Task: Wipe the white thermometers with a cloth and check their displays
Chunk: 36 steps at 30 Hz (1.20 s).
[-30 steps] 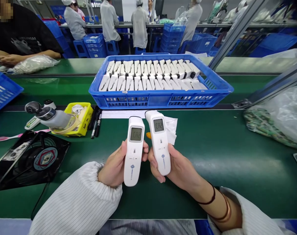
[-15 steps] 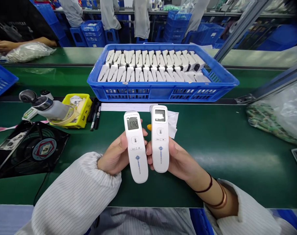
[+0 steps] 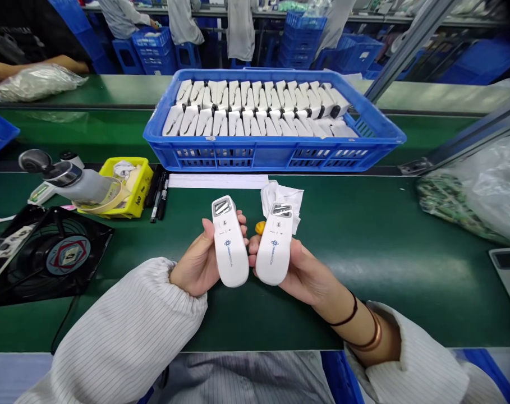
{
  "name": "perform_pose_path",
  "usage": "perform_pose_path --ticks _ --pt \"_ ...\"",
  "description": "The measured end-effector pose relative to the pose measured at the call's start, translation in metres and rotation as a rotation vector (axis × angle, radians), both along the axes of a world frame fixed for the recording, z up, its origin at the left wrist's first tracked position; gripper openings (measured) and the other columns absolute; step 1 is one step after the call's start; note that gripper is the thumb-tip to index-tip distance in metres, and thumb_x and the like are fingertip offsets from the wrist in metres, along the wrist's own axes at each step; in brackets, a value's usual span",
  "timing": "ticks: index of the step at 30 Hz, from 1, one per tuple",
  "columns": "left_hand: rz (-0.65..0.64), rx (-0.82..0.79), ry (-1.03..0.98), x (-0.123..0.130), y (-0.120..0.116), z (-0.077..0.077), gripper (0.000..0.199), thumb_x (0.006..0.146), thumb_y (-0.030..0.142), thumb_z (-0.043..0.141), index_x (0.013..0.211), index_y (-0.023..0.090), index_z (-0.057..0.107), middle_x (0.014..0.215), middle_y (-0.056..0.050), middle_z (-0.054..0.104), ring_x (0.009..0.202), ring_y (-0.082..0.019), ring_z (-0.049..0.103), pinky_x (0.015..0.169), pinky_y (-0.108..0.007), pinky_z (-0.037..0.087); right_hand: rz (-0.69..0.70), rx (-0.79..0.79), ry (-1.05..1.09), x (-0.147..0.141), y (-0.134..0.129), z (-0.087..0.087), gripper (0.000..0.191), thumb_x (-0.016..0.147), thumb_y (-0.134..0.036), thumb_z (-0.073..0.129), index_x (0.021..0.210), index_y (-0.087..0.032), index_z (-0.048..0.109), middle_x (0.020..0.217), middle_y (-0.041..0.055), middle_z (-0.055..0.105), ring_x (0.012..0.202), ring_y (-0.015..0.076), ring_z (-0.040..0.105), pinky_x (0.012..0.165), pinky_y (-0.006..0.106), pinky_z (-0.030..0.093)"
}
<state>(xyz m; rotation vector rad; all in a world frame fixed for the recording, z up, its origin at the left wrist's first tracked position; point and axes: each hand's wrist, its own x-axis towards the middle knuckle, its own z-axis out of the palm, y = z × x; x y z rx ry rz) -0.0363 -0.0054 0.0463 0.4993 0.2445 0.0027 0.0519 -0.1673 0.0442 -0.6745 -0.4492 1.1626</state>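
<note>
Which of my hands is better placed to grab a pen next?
Probably your left hand: it is nearer the pens beside the yellow basket, while your right hand is farther across. Each holds a thermometer, so the left would likely need freeing first.

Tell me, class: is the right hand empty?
No, the right hand holds a white handheld device with a small screen.

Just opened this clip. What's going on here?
The person's left hand holds one white rounded plastic handheld device and the right hand holds a matching second device, side by side above the green tabletop. Reflections streak both small rectangular screens, so no reading is legible. Beyond them, a blue slotted plastic crate holds two rows of white plastic items.
</note>
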Motion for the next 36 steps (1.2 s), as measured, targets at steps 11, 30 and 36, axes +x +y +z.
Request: perform_pose_path --ticks 11,30,36 --pt "-0.004 0.021 -0.018 -0.003 -0.003 0.002 0.056 0.079 0.041 0.071 0.125 0.012 0.056 0.096 -0.004 0.067 0.084 -0.016 0.066 0.074 -0.028 0.063 0.024 0.105 -0.031 0.000 0.001 0.003 0.040 0.087 -0.051 0.069 0.107 -0.018 0.064 0.097 0.0038 0.064 0.084 0.0154 0.065 0.082 0.029 0.053" --pt "-0.174 0.506 -0.286 -0.009 0.000 0.009 0.056 0.082 0.066 0.055 0.108 0.017 0.059 0.080 -0.012 0.073 0.064 -0.030 0.069 0.058 -0.044 0.058 0.126 0.194 -0.209 -0.002 0.003 -0.004 0.051 0.097 -0.058 0.047 0.128 -0.018 0.055 0.085 0.0055 0.061 0.074 0.0163 0.058 0.075 0.032 0.050" --pt "-0.174 0.561 -0.246 -0.010 0.003 0.018 0.063 0.077 0.066 0.062 0.114 0.015 0.062 0.076 -0.012 0.072 0.063 -0.028 0.068 0.062 -0.043 0.056 0.122 0.131 -0.215 -0.001 -0.001 -0.002 0.047 0.097 -0.055 0.049 0.126 -0.018 0.057 0.091 0.0063 0.063 0.084 0.0177 0.062 0.083 0.034 0.050"
